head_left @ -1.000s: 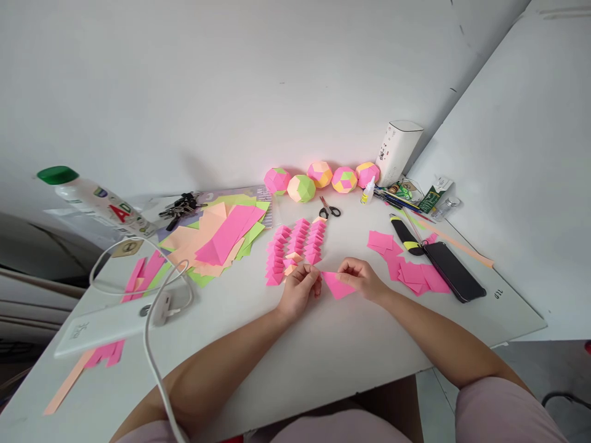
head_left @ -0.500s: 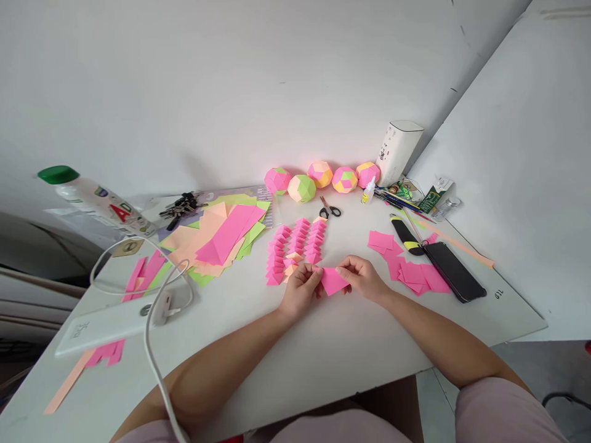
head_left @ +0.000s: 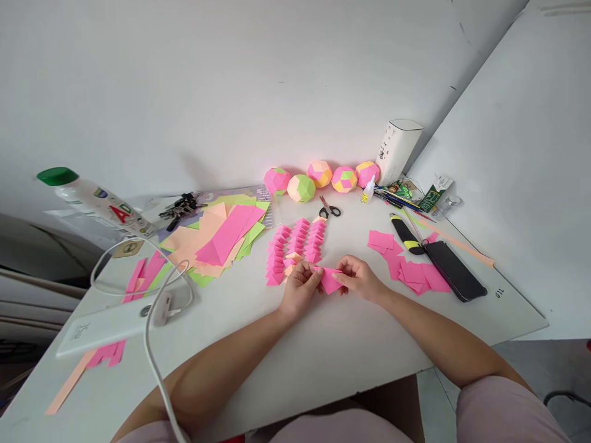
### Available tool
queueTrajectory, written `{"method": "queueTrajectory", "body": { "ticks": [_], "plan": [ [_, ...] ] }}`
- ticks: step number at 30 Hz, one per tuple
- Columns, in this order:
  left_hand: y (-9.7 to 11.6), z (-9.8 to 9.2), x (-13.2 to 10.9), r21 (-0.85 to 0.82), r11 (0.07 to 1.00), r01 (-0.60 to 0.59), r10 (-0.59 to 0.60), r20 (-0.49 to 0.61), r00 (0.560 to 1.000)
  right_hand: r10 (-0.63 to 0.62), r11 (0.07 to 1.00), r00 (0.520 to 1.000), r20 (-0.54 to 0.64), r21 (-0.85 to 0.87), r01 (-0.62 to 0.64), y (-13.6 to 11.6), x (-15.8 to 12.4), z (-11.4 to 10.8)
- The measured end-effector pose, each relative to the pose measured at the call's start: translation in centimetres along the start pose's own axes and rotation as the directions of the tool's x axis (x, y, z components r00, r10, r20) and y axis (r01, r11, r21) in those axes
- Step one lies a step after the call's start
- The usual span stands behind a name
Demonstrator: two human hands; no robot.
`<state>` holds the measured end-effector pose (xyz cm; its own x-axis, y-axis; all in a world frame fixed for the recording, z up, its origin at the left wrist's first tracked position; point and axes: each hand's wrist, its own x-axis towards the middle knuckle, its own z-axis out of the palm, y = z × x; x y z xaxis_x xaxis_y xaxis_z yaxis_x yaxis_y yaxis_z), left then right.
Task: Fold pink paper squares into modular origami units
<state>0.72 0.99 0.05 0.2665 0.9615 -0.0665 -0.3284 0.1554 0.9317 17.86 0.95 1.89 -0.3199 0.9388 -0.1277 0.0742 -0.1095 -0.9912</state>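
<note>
Between my two hands is a small pink paper piece (head_left: 330,282), folded to a downward point. My left hand (head_left: 301,287) pinches its left corner, thumb on top. My right hand (head_left: 360,278) grips the right side with thumb and fingers; some fingertips are hidden behind the paper. Just beyond my left hand stand several rows of folded pink paper units (head_left: 299,237), a few of them peach. Flat pink paper squares (head_left: 413,274) lie to the right of my right hand.
Several paper balls (head_left: 301,188) line the wall. Scissors (head_left: 329,209), a glue bottle (head_left: 368,191), a box cutter (head_left: 406,235) and a black case (head_left: 455,271) lie around. Left are coloured sheets (head_left: 231,234), a white power bank (head_left: 106,325), its cable and a bottle (head_left: 99,200).
My right hand has shifted slightly left along the paper, its thumb now further in over the piece. My left hand keeps its pinch in nearly the same place.
</note>
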Motion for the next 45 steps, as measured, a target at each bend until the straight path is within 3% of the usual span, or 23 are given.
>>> {"method": "queueTrajectory", "body": {
  "ticks": [7, 13, 21, 32, 45],
  "plan": [
    [-0.24, -0.16, 0.24, -0.045, 0.999, -0.004, 0.002, -0.058, 0.998, 0.02, 0.997, 1.0, -0.003, -0.079, -0.02, 0.31, 0.04, 0.14],
    [-0.64, -0.28, 0.3, -0.068, 0.996, -0.051, 0.046, -0.081, 0.996, 0.023, 0.999, 0.998, 0.058, -0.048, -0.02, 0.34, 0.17, -0.02],
    [-0.69, -0.53, -0.13, 0.11, 0.993, -0.046, 0.045, 0.011, 0.999, 0.003, 1.0, 1.0, 0.01, 0.024, -0.004, 0.81, 0.55, -0.11],
    [-0.98, -0.43, -0.38, 0.195, 0.979, -0.051, 0.037, 0.076, 0.996, 0.04, 0.997, 0.999, 0.0, -0.065, -0.04, 0.23, 0.41, -0.12],
    [-0.47, -0.33, -0.51, 0.279, 0.96, -0.001, 0.005, -0.015, 1.0, -0.01, 0.998, 1.0, -0.022, -0.06, 0.008, 0.58, 0.43, -0.23]
  ]
}}
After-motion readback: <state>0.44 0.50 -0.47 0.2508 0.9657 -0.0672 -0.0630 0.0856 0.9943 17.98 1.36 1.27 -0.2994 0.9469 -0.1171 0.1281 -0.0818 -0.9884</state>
